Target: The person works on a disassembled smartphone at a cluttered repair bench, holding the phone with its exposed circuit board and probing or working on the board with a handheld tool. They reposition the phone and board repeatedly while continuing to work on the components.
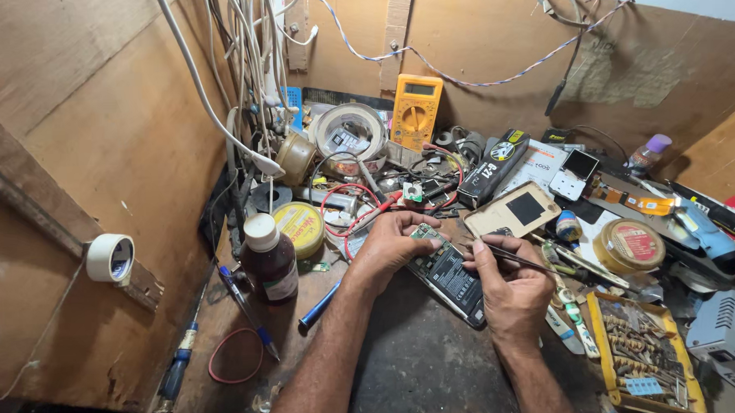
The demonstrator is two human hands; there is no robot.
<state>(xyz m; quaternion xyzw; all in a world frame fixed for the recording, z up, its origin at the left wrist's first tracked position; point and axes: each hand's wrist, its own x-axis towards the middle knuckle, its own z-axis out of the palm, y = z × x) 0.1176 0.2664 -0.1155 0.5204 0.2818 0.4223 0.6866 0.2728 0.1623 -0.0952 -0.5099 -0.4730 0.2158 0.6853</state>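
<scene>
Down on the dark, worn workbench (422, 367), an opened black smartphone with its back cover off (450, 275) lies flat between the person's two hands, its battery and circuit board showing. The left hand (389, 245) rests on the phone's upper end, fingers curled over and pinching a small green circuit part (424, 231) at the top edge of the phone. The right hand (510, 289) sits just right of the phone, its thumb and forefinger closed tight around thin black metal tweezers (522, 260), which slant across the hand with the tips pointing toward the phone's upper end; whether the tips touch the board I cannot tell.

Just beyond the hands lies a beige phone back cover with a black square patch (521, 210). Further back, a yellow digital multimeter (415, 110) leans against the plywood wall, beside a large roll of pale tape (350, 134). To the left stand a brown glass bottle with a white cap (269, 259) and a round yellow tin (300, 227), with a blue pen (318, 305) lying near the left forearm and a red rubber band (236, 356) on the bench closer to the edge. On the right, a round amber tin with a red label (629, 245) and a yellow tray of small metal bits (643, 353) sit among the clutter.
</scene>
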